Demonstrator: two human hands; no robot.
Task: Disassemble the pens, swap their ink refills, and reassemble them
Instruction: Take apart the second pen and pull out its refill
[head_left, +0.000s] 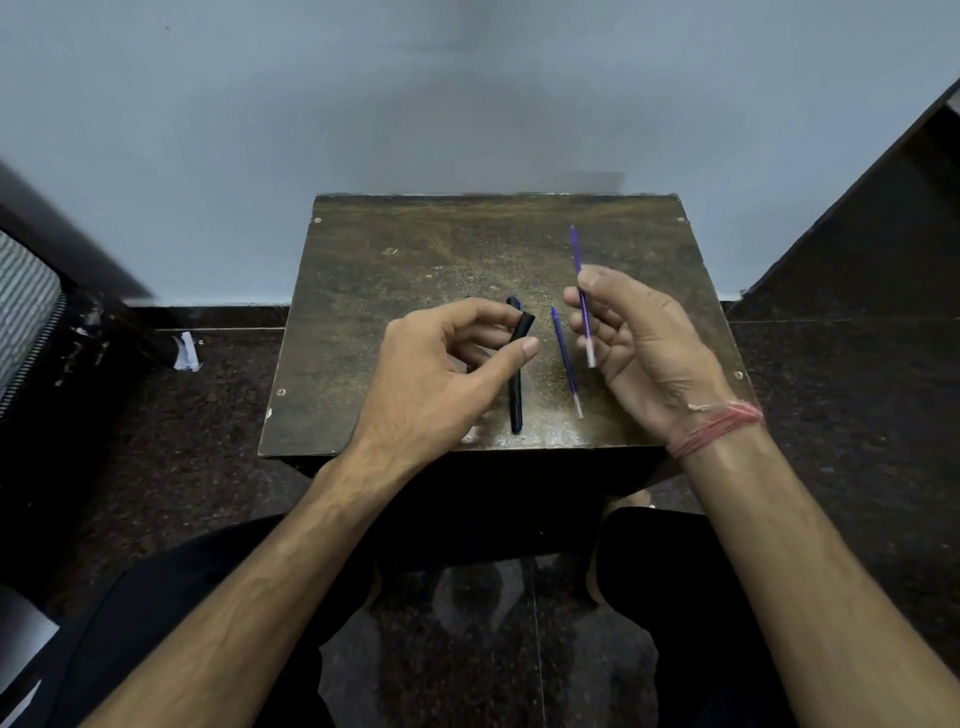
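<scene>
Two refills out: swap stage, with right hand (631, 332) fingers pinching one refill (583, 296), left hand (452, 358) gripping a black barrel (523, 328) (other refill (566, 361) between them on the bench (395, 291)); next, probably threading in.

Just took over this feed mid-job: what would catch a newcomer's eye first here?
The right hand pinches a purple refill upright over the small brown table. The left hand grips a black pen piece at the table's middle. Between the hands, a black barrel and a second refill lie side by side on the table.
</scene>
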